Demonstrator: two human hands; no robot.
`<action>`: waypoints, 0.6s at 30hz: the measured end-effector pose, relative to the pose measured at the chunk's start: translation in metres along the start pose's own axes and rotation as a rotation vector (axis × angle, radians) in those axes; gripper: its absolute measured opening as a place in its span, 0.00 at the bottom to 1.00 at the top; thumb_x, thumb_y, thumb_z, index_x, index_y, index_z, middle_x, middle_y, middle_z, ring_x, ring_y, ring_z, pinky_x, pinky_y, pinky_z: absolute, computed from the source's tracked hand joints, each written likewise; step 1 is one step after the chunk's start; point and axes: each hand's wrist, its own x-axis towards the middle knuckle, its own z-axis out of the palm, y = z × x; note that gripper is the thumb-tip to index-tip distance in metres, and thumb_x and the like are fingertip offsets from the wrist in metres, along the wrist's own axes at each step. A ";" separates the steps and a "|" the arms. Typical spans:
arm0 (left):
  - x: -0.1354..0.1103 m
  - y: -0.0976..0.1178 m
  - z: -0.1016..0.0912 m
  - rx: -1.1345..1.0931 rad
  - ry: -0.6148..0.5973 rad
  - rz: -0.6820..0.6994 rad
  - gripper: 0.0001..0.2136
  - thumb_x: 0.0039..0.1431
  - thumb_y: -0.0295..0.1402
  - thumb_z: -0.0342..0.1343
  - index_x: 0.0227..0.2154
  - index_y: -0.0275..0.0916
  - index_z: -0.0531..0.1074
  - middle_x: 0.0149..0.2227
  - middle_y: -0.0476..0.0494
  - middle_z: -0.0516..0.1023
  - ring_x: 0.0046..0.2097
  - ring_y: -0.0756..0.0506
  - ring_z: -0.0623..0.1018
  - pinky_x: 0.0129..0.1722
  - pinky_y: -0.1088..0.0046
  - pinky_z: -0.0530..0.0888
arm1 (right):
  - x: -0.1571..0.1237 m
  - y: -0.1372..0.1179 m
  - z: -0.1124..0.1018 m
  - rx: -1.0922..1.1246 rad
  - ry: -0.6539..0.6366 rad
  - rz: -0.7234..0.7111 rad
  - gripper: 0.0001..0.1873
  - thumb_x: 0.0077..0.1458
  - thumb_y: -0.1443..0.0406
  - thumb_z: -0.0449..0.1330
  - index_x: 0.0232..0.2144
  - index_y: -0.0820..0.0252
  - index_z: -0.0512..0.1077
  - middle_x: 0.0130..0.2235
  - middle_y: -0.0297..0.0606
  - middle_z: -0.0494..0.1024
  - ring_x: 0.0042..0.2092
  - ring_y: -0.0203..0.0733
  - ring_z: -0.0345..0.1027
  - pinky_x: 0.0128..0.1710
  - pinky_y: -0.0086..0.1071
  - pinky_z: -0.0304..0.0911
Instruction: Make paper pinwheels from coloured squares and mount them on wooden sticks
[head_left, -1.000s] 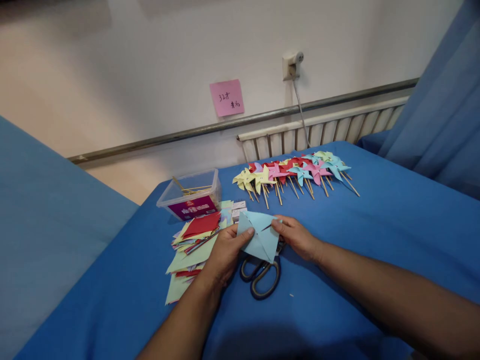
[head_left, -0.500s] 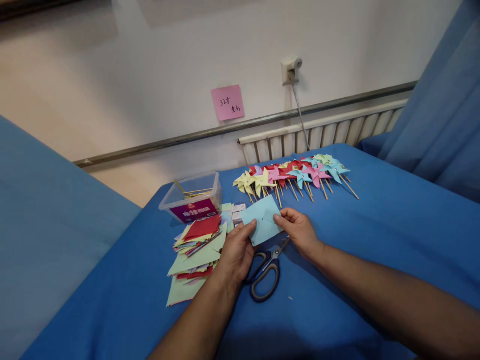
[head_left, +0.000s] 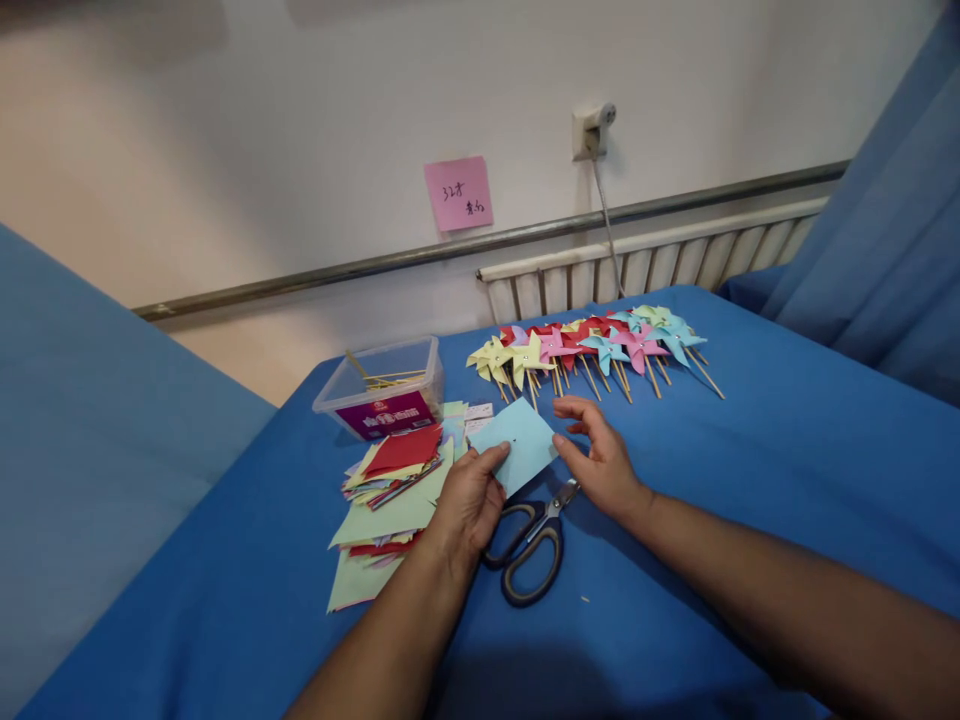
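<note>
Between the thumb and fingers of my left hand (head_left: 474, 495) is a light blue paper square (head_left: 525, 440) with a small dark dot near its middle. My right hand (head_left: 600, 455) is beside the square's right corner, fingers apart, the thumb tip at or very near the paper's edge. Scissors (head_left: 553, 525) with dark handles lie on the blue cloth below the paper, their blades pointing toward my right hand. Left of my left hand, stacks of coloured paper (head_left: 405, 452) lie with a red sheet on top.
Behind the papers stands a clear plastic box (head_left: 382, 395) with thin sticks inside. Several finished paper pinwheels (head_left: 607, 350) on sticks lie at the back of the blue-covered table (head_left: 787, 480). A radiator (head_left: 652, 265) and a wall form the far side.
My right hand has let go of the paper's right side and its fingers have spread. The left hand still holds the paper, which has turned slightly and shifted left.
</note>
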 end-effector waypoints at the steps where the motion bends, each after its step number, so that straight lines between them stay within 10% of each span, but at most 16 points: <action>1: -0.001 0.000 0.000 -0.006 0.008 0.016 0.12 0.47 0.25 0.64 0.37 0.33 0.75 0.36 0.41 0.82 0.37 0.43 0.81 0.41 0.68 0.77 | -0.002 -0.004 -0.002 -0.064 -0.024 -0.083 0.19 0.53 0.68 0.57 0.49 0.56 0.66 0.54 0.46 0.68 0.55 0.48 0.63 0.51 0.43 0.62; 8: -0.012 0.003 0.002 -0.023 -0.125 0.142 0.14 0.51 0.28 0.63 0.42 0.36 0.75 0.41 0.43 0.81 0.44 0.41 0.79 0.47 0.67 0.73 | -0.014 -0.026 0.000 -0.414 -0.291 -0.428 0.24 0.49 0.73 0.57 0.49 0.55 0.66 0.61 0.46 0.59 0.63 0.54 0.51 0.60 0.54 0.51; 18: -0.017 0.003 0.007 -0.007 -0.203 0.211 0.24 0.49 0.30 0.65 0.51 0.35 0.72 0.46 0.37 0.80 0.46 0.40 0.78 0.48 0.66 0.71 | -0.014 -0.027 -0.001 -0.485 -0.240 -0.542 0.11 0.54 0.70 0.59 0.40 0.55 0.70 0.58 0.44 0.64 0.62 0.53 0.53 0.57 0.52 0.54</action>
